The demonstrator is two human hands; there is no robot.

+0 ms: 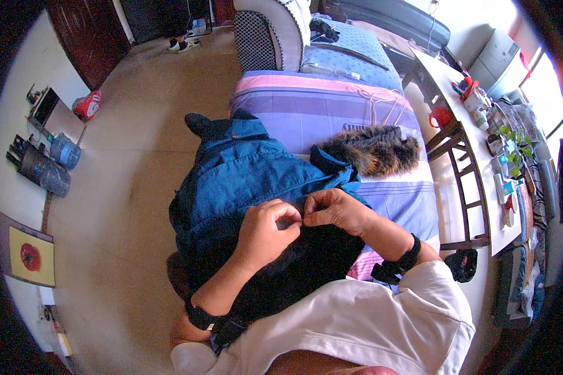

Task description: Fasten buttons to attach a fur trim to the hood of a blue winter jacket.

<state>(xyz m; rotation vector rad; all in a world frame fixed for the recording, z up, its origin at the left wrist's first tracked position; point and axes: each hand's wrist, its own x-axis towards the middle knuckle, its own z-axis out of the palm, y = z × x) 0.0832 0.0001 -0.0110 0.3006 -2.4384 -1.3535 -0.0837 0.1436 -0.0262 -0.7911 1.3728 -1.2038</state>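
Note:
My left hand (268, 227) and my right hand (338, 213) meet over my lap, thumbs and fingertips pinched close together. Whatever may lie between the fingertips is too small to make out. Beneath and beyond them, a dark teal-blue cloth garment (244, 176) with seams and a button spreads over my lap and onto the edge of the bed. Darker black cloth (305, 253) lies under my wrists. A brown and black fur piece (375, 150) rests on the bed just past my right hand.
A striped purple and pink bedsheet (300, 101) covers the bed ahead. To the right stands a long table (455, 89) bearing cups, a plant and a red mug (440, 117). Water jugs (64, 150) sit by the left wall. Another person's feet (183, 45) show near the doorway.

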